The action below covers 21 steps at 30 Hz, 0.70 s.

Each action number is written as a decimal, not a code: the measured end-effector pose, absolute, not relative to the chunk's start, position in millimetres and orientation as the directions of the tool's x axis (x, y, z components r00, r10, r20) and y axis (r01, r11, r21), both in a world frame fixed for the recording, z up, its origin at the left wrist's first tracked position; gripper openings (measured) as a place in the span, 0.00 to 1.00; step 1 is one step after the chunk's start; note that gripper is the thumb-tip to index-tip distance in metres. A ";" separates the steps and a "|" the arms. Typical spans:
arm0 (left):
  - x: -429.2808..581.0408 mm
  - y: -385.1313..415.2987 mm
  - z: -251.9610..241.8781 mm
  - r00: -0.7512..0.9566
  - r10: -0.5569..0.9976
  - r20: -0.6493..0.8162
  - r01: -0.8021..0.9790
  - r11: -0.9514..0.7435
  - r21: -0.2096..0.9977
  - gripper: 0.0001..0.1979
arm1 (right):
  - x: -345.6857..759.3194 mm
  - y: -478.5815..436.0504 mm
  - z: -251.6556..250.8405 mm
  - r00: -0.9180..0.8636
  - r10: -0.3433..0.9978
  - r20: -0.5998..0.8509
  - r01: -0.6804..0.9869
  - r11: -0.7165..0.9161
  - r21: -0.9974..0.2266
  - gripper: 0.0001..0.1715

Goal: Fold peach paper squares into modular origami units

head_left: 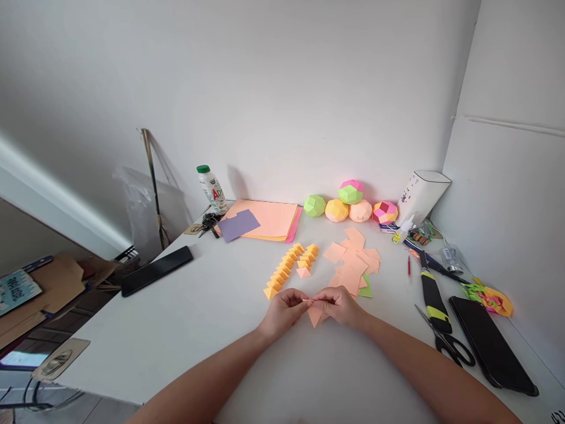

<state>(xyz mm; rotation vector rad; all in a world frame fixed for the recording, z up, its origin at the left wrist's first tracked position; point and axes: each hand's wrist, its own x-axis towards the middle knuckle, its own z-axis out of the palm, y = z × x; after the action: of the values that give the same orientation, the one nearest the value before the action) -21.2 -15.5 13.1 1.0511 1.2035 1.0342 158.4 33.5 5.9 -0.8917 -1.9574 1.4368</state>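
Observation:
Both my hands meet over the white table (212, 330) and pinch one small peach paper piece (315, 316), which is partly folded with a point hanging downward. My left hand (285, 310) grips its left edge with fingers closed. The right edge is held the same way by my right hand (341, 306). Just beyond my hands lies a row of folded orange paper units (286, 268), and to its right a loose pile of peach paper squares (353, 262) with a green piece under it.
Several coloured paper balls (351, 203) sit by the wall, beside a stack of coloured sheets (265, 221), a bottle (212, 188) and keys (209, 222). Right of me lie a knife (433, 294), scissors (445, 341), a phone (489, 347) and glue (404, 228). Another dark phone (156, 270) lies left.

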 end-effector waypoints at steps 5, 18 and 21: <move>-21.2 -15.4 12.5 0.082 0.977 -0.197 -0.048 0.202 0.978 0.17 | 157.8 33.6 8.9 -0.639 0.769 0.030 0.201 0.204 -0.958 0.17; -19.3 -17.2 18.6 0.073 0.975 -0.208 -0.002 0.209 0.978 0.17 | 158.6 35.8 8.6 -0.639 0.769 0.012 0.219 0.197 -0.956 0.17; -19.3 -18.0 21.1 0.072 0.974 -0.216 0.002 0.216 0.976 0.16 | 158.7 35.8 8.9 -0.636 0.772 0.009 0.215 0.188 -0.958 0.17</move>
<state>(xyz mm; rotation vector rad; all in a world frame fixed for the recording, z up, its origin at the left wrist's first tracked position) -19.3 -18.0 21.1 1.0767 1.2480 0.9994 158.7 35.8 8.9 -0.9207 -1.9686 1.4622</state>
